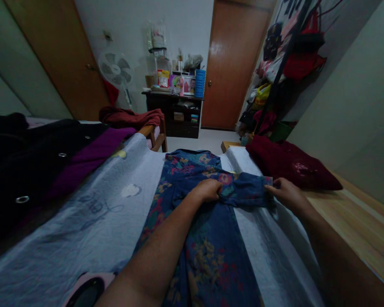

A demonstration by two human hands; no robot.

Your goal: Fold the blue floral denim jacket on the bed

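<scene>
A dark blue floral garment (208,251) lies spread lengthwise on the pale bed sheet (115,217). One sleeve (246,187) is folded across its upper part and reaches out to the right. My left hand (208,189) grips the fabric near the middle, its fingertips partly hidden in the cloth. At the far right my right hand (286,194) pinches the cuff end of that sleeve between thumb and fingers. The sleeve stretches between both hands.
Dark clothing with purple cloth (92,149) lies to the left. A maroon folded garment (291,164) rests at right on a wooden ledge (345,217). A pink-rimmed device (89,290) lies near my left forearm. Beyond stand a fan (117,70) and a dark cabinet (156,106).
</scene>
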